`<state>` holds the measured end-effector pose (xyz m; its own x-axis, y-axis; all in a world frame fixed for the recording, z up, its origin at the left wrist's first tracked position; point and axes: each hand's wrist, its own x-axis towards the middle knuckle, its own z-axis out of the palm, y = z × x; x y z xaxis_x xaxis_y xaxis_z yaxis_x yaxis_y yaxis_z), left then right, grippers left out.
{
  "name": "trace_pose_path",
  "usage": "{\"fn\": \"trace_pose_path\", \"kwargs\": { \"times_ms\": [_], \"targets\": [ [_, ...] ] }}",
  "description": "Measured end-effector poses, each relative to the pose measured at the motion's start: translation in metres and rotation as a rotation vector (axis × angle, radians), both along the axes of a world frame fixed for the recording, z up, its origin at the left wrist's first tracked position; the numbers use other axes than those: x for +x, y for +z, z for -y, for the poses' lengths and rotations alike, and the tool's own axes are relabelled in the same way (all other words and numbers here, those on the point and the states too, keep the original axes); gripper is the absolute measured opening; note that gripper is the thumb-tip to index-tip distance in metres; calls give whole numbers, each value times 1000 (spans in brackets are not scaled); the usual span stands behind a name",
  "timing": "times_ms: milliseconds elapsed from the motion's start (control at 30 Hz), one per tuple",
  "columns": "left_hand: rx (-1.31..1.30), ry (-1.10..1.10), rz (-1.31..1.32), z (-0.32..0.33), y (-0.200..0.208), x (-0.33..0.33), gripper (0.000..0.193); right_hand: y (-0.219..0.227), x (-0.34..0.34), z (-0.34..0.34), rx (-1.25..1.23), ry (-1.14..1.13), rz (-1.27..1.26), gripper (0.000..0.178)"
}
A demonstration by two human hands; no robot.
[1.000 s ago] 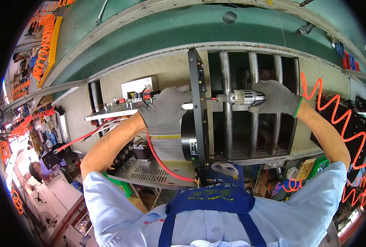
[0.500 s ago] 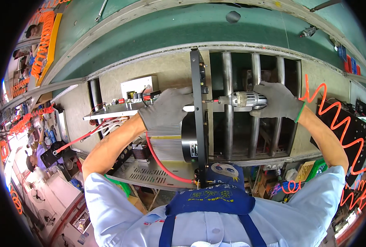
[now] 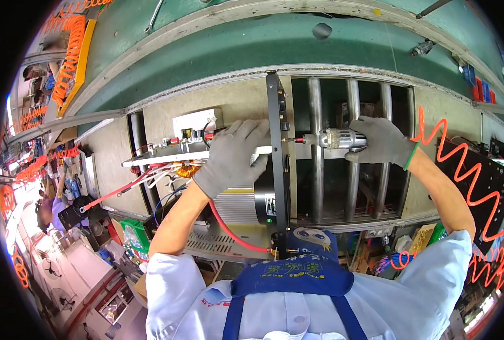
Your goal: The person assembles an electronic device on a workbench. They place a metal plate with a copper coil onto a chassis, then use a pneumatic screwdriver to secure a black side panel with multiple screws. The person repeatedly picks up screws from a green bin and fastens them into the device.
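Note:
My left hand (image 3: pixel 232 152), in a grey glove, grips the white-edged circuit board (image 3: pixel 173 158), its fingers lying over the top and the thumb below the edge. The board's end meets an upright black panel (image 3: pixel 278 170). In my gloved right hand (image 3: pixel 381 140) is a silver air screwdriver (image 3: pixel 338 139), held level with the fingers wrapped round its body. Its bit points left and reaches the panel's right face; whether it sits in a screw is too small to tell. Left of the panel, below my left hand, lies a finned metal cylinder motor (image 3: pixel 236 205) with a black end.
A red hose (image 3: pixel 229 233) curves below the motor to a fitting by the panel. Metal rollers (image 3: pixel 316 187) span an opening on the right. An orange coiled air hose (image 3: pixel 461 164) hangs beside my right arm. A second air tool (image 3: pixel 423 47) lies on the green bench.
My left hand has turned and its fingers have spread further over the board, with the left elbow drawn inward. The right hand and screwdriver stay at the panel. The view has shifted slightly.

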<state>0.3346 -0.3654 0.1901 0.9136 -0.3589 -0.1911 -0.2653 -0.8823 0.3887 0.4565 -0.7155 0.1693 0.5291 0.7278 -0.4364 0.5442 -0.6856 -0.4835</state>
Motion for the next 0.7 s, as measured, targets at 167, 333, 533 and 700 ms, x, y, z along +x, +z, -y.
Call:
{"fn": "trace_pose_path", "kwargs": {
  "times_ms": [167,333,533,700],
  "targets": [
    [119,-146,222,-12,-27,-4,81,0,-2,0,12,6,20,59],
    [116,-70,111,-7,-19,-5,90,2,-1,-2,7,18,12,59],
    [-79,47,114,-1,-14,-3,88,-1,-3,-2,-31,2,3,61],
    [39,19,187,3,-14,-7,78,1,-4,-4,-21,-11,-11,58]
  ]
}}
